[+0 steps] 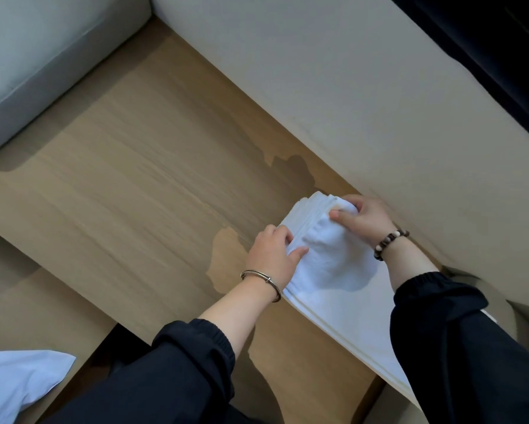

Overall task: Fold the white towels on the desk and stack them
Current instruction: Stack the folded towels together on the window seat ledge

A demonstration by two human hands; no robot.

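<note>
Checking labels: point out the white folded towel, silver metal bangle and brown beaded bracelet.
white folded towel (327,255): head view, rumpled top.
silver metal bangle (269,280): head view, band's clasp.
brown beaded bracelet (386,240): head view, dark beads.

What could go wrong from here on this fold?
1. The left hand and right hand grip a bunched end of the towel, so the fold may land uneven.
2. The right sleeve lies over the towel's near part and could drag the layers askew.
3. That near end runs to the edge of the desk and might slip off.
</note>
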